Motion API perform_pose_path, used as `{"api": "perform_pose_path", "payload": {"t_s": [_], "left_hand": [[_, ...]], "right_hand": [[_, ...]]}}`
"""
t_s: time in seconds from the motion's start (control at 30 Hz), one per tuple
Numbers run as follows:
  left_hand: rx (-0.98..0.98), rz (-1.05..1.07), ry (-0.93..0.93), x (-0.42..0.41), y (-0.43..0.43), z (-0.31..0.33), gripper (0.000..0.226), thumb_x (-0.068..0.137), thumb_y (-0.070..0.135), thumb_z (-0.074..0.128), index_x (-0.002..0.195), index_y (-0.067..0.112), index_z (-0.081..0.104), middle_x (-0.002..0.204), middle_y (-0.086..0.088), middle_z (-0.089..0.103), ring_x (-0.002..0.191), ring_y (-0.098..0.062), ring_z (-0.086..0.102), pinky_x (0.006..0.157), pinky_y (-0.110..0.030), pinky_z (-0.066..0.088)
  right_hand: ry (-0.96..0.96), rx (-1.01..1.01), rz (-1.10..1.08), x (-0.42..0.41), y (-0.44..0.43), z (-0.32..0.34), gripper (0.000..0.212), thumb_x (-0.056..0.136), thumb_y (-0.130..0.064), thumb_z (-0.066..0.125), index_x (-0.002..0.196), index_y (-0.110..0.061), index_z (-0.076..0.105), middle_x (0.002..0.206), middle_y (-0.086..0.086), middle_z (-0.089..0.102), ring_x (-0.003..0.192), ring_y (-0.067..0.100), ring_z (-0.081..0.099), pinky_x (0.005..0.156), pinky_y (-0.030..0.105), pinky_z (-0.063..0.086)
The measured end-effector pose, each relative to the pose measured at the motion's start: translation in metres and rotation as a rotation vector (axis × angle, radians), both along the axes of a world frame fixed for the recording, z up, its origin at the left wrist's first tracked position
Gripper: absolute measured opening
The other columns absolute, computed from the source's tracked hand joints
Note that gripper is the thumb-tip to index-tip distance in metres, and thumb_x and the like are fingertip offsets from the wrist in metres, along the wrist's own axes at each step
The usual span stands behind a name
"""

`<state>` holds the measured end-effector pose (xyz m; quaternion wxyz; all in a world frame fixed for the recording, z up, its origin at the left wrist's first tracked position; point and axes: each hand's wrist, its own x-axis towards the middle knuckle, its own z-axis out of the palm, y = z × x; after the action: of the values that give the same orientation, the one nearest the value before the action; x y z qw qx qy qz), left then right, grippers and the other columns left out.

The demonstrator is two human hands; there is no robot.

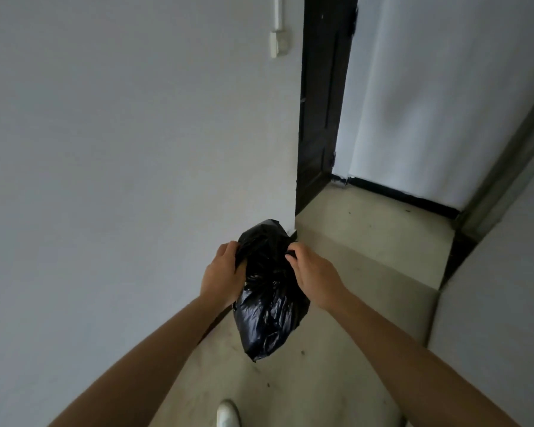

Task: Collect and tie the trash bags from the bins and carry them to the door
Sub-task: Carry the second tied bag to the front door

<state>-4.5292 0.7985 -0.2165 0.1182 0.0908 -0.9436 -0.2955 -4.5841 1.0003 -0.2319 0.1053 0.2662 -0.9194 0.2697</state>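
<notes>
Both hands held one black trash bag [269, 291] in the air above the pale floor [367, 272], beside the white wall [136, 149]. The left hand [222, 272] and right hand [312, 272] each curled their fingers into the plastic near its upper end. Its long axis ran away from the person, gathered top apparently toward the dark door frame [321, 103], rounded bottom nearest a white shoe [228, 412].

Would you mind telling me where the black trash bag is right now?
In the head view, the black trash bag hangs at centre, gripped by the left hand and right hand, above the floor.
</notes>
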Motion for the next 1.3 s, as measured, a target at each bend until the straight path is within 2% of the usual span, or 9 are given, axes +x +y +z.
{"api": "perform_pose_path", "payload": {"t_s": [0.23,0.37,0.53,0.67,0.87,0.97,1.07,1.17,1.3], "left_hand": [[0.022,-0.14,-0.148,-0.184,-0.054,-0.082,0.018,0.098,0.026,0.047,0.111,0.015,0.053,0.118,-0.004,0.053,0.094,-0.029,0.062,0.076,-0.037,0.048],[0.071,-0.198,-0.271,-0.293,-0.081,-0.118,0.022,0.1,0.03,0.045,0.115,0.015,0.052,0.119,-0.005,0.054,0.097,-0.028,0.061,0.081,-0.038,0.049],[0.077,-0.266,-0.415,-0.392,-0.096,-0.162,0.029,0.101,0.032,0.044,0.123,0.016,0.05,0.122,-0.006,0.054,0.1,-0.026,0.06,0.079,-0.033,0.047],[0.11,-0.235,-0.537,-0.438,-0.101,-0.235,0.023,0.098,0.021,0.048,0.119,0.012,0.052,0.119,-0.01,0.055,0.1,-0.028,0.059,0.077,-0.034,0.045],[0.168,-0.115,-0.744,-0.5,-0.106,-0.418,0.01,0.096,0.008,0.046,0.103,0.014,0.05,0.104,-0.01,0.051,0.1,-0.033,0.056,0.073,-0.028,0.032],[0.168,-0.029,-0.788,-0.527,-0.104,-0.499,0.021,0.095,0.007,0.048,0.114,0.003,0.054,0.113,-0.02,0.06,0.107,-0.035,0.058,0.072,-0.028,0.032],[0.146,0.015,-0.79,-0.546,-0.104,-0.563,0.027,0.095,0.009,0.047,0.121,0.002,0.053,0.121,-0.024,0.061,0.112,-0.039,0.057,0.082,-0.036,0.04],[0.147,0.11,-0.777,-0.556,-0.11,-0.604,0.03,0.096,0.014,0.047,0.124,0.004,0.054,0.12,-0.022,0.062,0.111,-0.039,0.058,0.079,-0.035,0.04],[0.151,0.194,-0.791,-0.561,-0.123,-0.635,0.031,0.098,0.022,0.046,0.124,0.009,0.058,0.118,-0.017,0.064,0.107,-0.036,0.061,0.084,-0.038,0.048]], "right_hand": [[-0.243,0.14,-0.074,-0.165,-0.045,-0.067,0.03,0.106,-0.035,0.037,0.124,-0.013,0.048,0.112,0.002,0.059,0.084,0.022,0.061,0.075,0.035,0.049],[-0.365,0.183,-0.137,-0.259,-0.066,-0.098,0.026,0.106,-0.038,0.036,0.12,-0.018,0.046,0.105,0.002,0.06,0.079,0.016,0.055,0.068,0.027,0.036],[-0.545,0.116,-0.245,-0.348,-0.079,-0.142,0.027,0.105,-0.036,0.039,0.121,-0.016,0.047,0.1,-0.001,0.057,0.076,0.015,0.051,0.066,0.026,0.036],[-0.731,-0.092,-0.361,-0.393,-0.092,-0.224,0.016,0.103,-0.03,0.046,0.11,-0.016,0.047,0.087,-0.002,0.057,0.074,0.017,0.057,0.057,0.026,0.039],[-0.881,-0.184,-0.382,-0.456,-0.109,-0.417,0.008,0.103,-0.029,0.048,0.104,-0.021,0.046,0.079,-0.009,0.054,0.069,0.008,0.055,0.056,0.022,0.035],[-0.96,-0.23,-0.417,-0.482,-0.116,-0.503,0.008,0.103,-0.029,0.047,0.104,-0.022,0.044,0.083,-0.005,0.057,0.078,0.016,0.062,0.061,0.027,0.044],[-0.997,-0.197,-0.415,-0.506,-0.12,-0.57,0.011,0.102,-0.03,0.048,0.106,-0.021,0.047,0.096,0.003,0.061,0.087,0.023,0.064,0.072,0.036,0.049],[-0.968,-0.068,-0.338,-0.525,-0.126,-0.615,0.023,0.1,-0.033,0.052,0.113,-0.016,0.061,0.103,0.004,0.062,0.091,0.018,0.058,0.072,0.025,0.036],[-0.975,0.057,-0.274,-0.537,-0.133,-0.651,0.028,0.102,-0.03,0.046,0.114,-0.018,0.068,0.111,0.002,0.069,0.103,0.019,0.063,0.073,0.021,0.035]]}}
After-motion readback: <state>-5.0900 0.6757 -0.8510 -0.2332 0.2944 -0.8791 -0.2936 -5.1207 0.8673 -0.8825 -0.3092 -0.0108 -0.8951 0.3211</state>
